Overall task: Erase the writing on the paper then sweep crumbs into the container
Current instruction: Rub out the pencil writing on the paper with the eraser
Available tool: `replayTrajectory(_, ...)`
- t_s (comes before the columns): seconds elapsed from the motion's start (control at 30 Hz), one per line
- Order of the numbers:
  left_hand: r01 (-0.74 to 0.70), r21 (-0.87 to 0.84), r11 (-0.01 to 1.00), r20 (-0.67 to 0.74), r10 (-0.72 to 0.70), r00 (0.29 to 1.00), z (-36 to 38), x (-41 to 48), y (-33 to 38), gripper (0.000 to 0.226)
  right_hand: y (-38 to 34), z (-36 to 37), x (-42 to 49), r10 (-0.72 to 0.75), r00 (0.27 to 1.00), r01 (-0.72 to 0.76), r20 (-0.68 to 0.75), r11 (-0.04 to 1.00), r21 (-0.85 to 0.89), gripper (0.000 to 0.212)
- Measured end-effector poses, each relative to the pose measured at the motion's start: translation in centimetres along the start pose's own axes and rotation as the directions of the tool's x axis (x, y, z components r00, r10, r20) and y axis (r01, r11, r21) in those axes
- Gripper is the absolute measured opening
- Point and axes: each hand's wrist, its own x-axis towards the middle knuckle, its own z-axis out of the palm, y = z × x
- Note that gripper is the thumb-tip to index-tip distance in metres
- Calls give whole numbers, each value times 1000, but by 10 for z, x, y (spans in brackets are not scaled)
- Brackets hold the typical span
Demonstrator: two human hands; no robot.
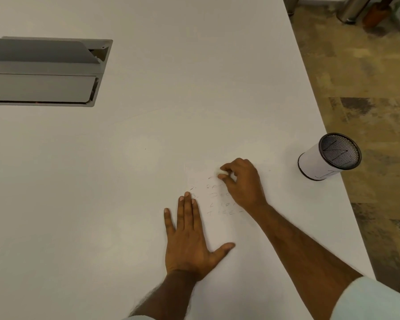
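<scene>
The sheet of paper lay on the white table, near the person. Its edges were hard to separate from the tabletop, so only its upper left corner showed with some certainty. The left hand lay flat on the sheet's left side, fingers straight and thumb spread out, pressing it down. The right hand had its fingers curled and pinched a small white eraser against the top of the faint pencil writing. The container, a mesh cup wrapped in white, stood to the right, near the table edge and apart from the paper. A grey cable hatch sat far left with one flap raised.
</scene>
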Motion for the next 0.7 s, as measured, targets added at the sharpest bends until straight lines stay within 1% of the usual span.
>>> replayTrajectory(0.1,-1,-1,1000,3,1,1000,0,0,0,125,-2,5,21,4,999,-7,-36,997,-77,5)
replayTrajectory(0.2,3,-4,1000,-4,-3,1000,0,1,1,126,1,1,34,95,994,-95,-46,996,4,7)
replayTrajectory(0.27,-3,-3,1000,-5,3,1000,0,1,1,126,3,-4,27,117,992,-114,-48,991,64,9)
replayTrajectory(0.33,-7,-5,1000,-12,7,1000,0,0,1,125,6,-8,12,96,995,-94,-24,994,57,11)
replayTrajectory(0.4,-7,-5,1000,-9,7,1000,0,0,0,126,8,-7,0,55,998,-55,6,998,14,11)
replayTrajectory(0.5,-6,-8,1000,-11,5,1000,0,0,0,127,8,-4,11,3,1000,-5,-23,998,-57,6)
replayTrajectory(0.57,-7,-10,1000,-14,7,1000,0,0,0,128,7,-2,25,28,999,-31,-41,995,-92,6)
replayTrajectory(0.63,-9,-10,1000,-20,9,1000,1,0,0,128,6,-2,31,95,994,-98,-53,994,-54,9)
replayTrajectory(0.7,-8,-13,1000,-11,8,1000,1,0,0,128,3,-3,25,118,992,-116,-39,993,35,11)
